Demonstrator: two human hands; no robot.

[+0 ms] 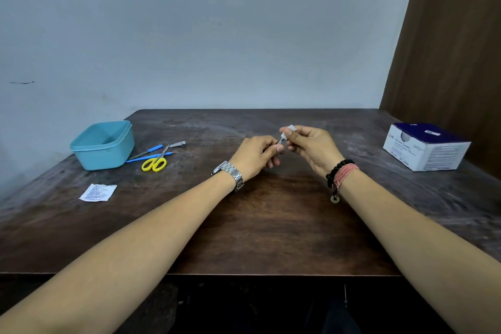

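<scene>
Head view. A small silvery metal tool (282,141), slim and flat-ended, is held in the air over the middle of the desk (271,230), nearer its far edge than its near edge. Only the short bright tip shows, and the rest is hidden inside the left hand (257,156), so the kind of tool cannot be told. The left fingers are curled round it, with the thumb pressing on top.

The tool's long axis runs roughly parallel to the far edge, rising slightly. The tip points to the person's right and meets a small white pad (290,128) pinched between the thumb and fingers of the right hand (311,148).

A steel watch (230,174) sits on the left wrist, and beaded and cord bracelets (342,175) on the right.

Toward the far left corner:
- an open teal tub (103,158)
- yellow-handled scissors (156,161)
- two blue-handled tools (151,158)
- a nail clipper (177,144)

Nearer the left edge lies a torn printed sachet (98,192). By the right edge stands an opened box of alcohol swabs (427,148). All of these lie well apart from the hands, and nothing lies between them.
</scene>
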